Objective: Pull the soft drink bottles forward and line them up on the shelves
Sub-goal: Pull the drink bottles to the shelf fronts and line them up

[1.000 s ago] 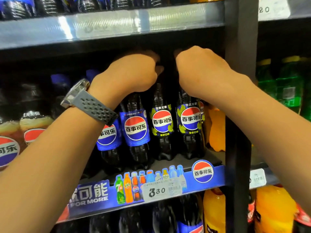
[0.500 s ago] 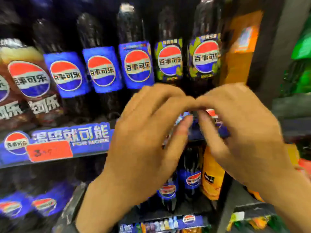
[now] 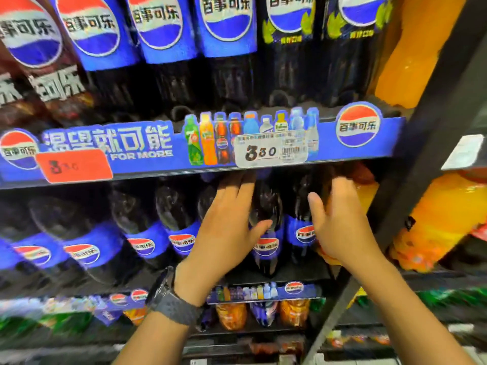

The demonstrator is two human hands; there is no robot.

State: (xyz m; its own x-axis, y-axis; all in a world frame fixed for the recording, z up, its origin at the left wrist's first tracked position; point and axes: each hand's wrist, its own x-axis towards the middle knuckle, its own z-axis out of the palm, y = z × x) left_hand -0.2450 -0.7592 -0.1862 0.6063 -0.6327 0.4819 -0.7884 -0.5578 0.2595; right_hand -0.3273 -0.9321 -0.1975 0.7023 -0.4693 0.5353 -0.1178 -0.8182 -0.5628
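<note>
Dark cola bottles with blue labels stand in a row on the middle shelf (image 3: 276, 279). My left hand (image 3: 229, 222) reaches in under the blue shelf strip (image 3: 158, 164), fingers straight and their tips in shadow, its thumb lying against the front of one cola bottle (image 3: 266, 259). My right hand (image 3: 340, 222) is raised beside the neighbouring cola bottle (image 3: 303, 233), thumb spread, fingers stretched toward the dark back of the shelf. Neither hand visibly wraps a bottle. More cola bottles (image 3: 226, 27) fill the shelf above.
Orange soda bottles (image 3: 442, 222) stand to the right, past a dark upright post (image 3: 432, 143). A white price tag (image 3: 271, 150) and a red tag (image 3: 73, 165) hang on the strip. Smaller bottles (image 3: 232, 316) sit on the shelf below.
My hands left the caps on the upper shelf, came together in front, and now reach apart into the shelf below. The view dropped and moved closer.
</note>
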